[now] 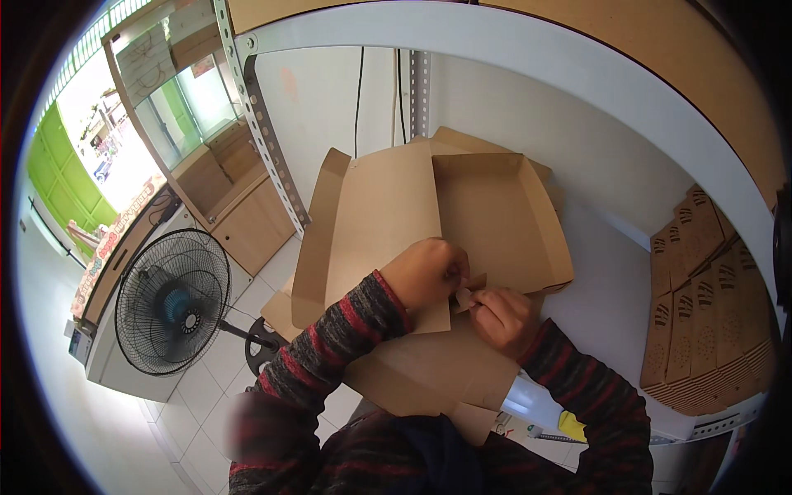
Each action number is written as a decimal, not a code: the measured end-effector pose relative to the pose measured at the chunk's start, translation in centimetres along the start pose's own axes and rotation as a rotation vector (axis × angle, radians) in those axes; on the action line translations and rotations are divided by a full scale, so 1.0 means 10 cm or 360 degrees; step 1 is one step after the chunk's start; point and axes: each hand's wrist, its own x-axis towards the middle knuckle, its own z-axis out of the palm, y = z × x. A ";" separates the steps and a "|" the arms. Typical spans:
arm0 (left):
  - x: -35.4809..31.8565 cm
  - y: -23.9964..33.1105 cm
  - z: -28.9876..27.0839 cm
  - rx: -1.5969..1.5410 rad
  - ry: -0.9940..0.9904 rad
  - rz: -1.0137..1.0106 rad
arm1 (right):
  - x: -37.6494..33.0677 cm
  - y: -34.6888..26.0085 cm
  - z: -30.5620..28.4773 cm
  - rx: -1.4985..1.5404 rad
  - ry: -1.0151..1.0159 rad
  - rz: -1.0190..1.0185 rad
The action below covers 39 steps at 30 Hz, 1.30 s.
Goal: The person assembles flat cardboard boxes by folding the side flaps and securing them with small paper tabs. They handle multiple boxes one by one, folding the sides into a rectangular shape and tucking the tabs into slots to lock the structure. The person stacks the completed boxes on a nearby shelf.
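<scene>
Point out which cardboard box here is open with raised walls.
The plain brown box at the left hand and right hand: its walls stand up, its lid spread leftward. The printed cardboard at far right is in stacks.

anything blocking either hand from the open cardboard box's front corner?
Nothing visible. The right hand appears to pinch a small flap at the front corner of the cardboard box; the left hand is right beside it, its exact fingertip contact unclear.
</scene>
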 end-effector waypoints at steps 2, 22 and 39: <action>0.00 -0.02 0.00 0.0033 -0.0007 0.0058 | 0.01 0.00 0.00 0.0010 0.0009 0.0018; -0.12 0.05 -0.02 0.0272 -0.0101 0.0301 | -0.03 0.03 0.01 0.0066 0.0043 0.0190; -0.16 0.21 0.07 0.0465 0.0139 0.0170 | 0.18 0.14 -0.19 0.0318 -0.0167 0.0570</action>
